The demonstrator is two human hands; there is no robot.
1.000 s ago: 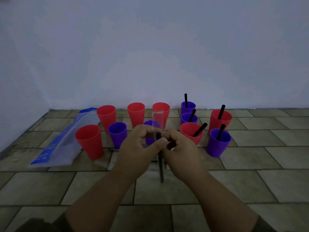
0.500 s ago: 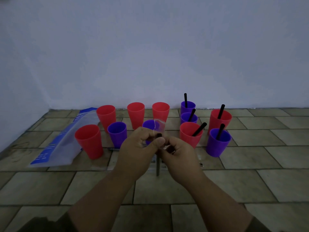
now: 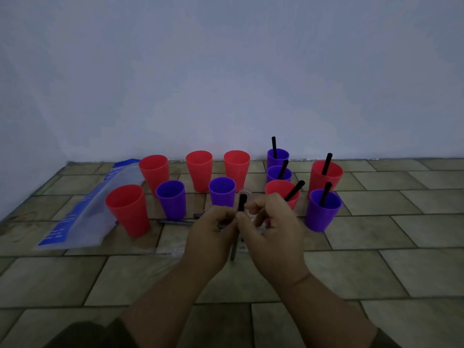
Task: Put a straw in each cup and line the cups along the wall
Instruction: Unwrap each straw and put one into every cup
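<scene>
Straw (image 3: 242, 202) stands near-upright, tip up, in the pinching grip of left hand (image 3: 211, 237) and right hand (image 3: 273, 237).

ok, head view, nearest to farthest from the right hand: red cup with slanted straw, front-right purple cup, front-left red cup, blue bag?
1. Red plastic cup with slanted black straw, just behind the right hand.
2. Purple plastic cup with straw, right side.
3. Strawless red plastic cup, front left.
4. Blue-and-clear plastic bag, far left.

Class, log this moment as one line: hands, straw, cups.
left hand, right hand: pinch straw upright | cups with straws: five, right | empty cups: six, left | row: not formed
</scene>
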